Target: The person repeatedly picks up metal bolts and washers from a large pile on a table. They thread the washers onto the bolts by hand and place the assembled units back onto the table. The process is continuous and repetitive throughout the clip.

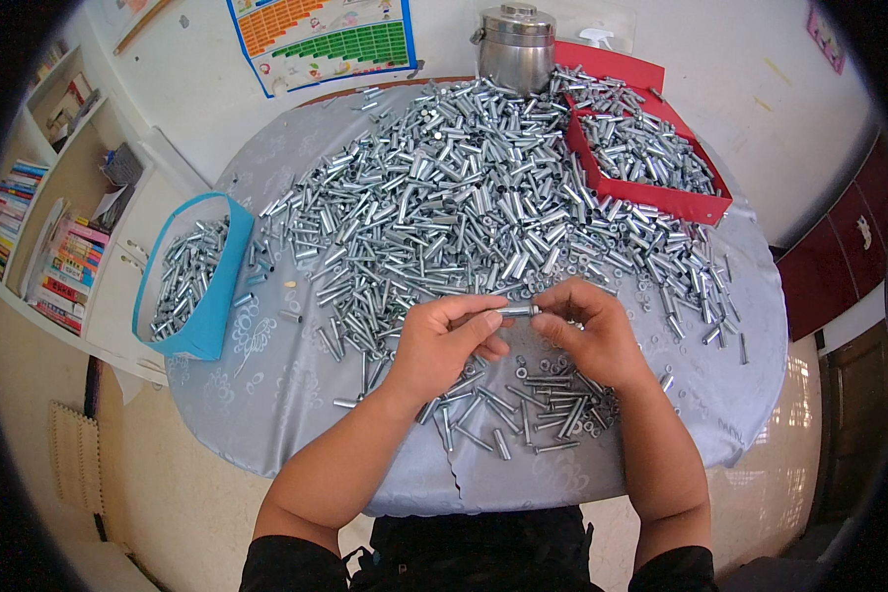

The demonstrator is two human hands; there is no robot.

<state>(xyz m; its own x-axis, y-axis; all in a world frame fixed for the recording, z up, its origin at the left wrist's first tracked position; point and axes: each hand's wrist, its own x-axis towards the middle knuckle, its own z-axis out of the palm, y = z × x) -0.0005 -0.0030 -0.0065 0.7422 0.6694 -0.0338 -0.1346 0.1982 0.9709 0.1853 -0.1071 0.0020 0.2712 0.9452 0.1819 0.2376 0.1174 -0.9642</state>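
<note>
Metal sleeve [516,310], a short silvery tube, sits level between both hands just above the near part of the worktop [266,395]; the left hand [442,340] has its grip closed on one end with thumb and forefinger, the right hand [590,331] has its grip closed on the other end, fingers curled tight around it. Directly under the grip lies a loose scatter of bolts and nuts [523,405]; beyond the grip the great heap of sleeves [444,187] covers most of the grey cloth. Left of the grip stands a blue bin [192,281] partly filled with parts; far beyond and to the right a red tray [651,163] and a steel canister [516,44].

Risk, as I judge it: a pinch this light could let the sleeve slip and vanish among identical pieces below; a sleeve edge could also nudge the heap and start a slide.

Whatever the right fingers hold inside the sleeve end is hidden; possibly a bolt, but I cannot tell.
</note>
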